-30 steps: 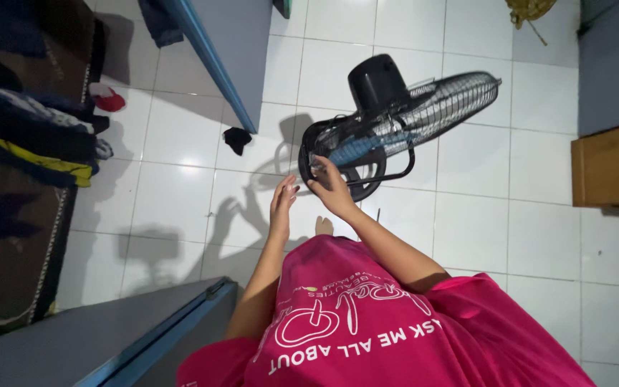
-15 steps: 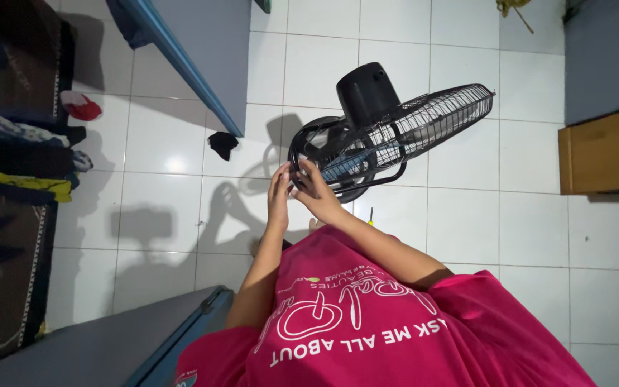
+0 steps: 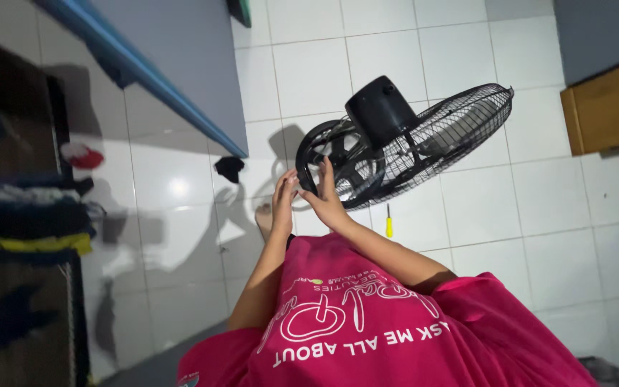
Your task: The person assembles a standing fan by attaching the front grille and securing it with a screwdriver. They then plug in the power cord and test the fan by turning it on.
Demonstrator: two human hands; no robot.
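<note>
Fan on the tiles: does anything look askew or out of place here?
Yes. The black fan lies tipped on the floor, grille slanted, both hands at its rim. A yellow-handled screwdriver lies loose beside it.

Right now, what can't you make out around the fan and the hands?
Head view only:
- Fan blades: blurred behind the wire grille.
- Left hand and right hand: fingertips merge with the dark guard; grip unclear.
- Screwdriver tip: too small.
- Left-side clothes pile: motion-blurred.

screwdriver (image 3: pixel 389 221) on floor (image 3: pixel 539 208), just right of fan (image 3: pixel 395 143)
</note>
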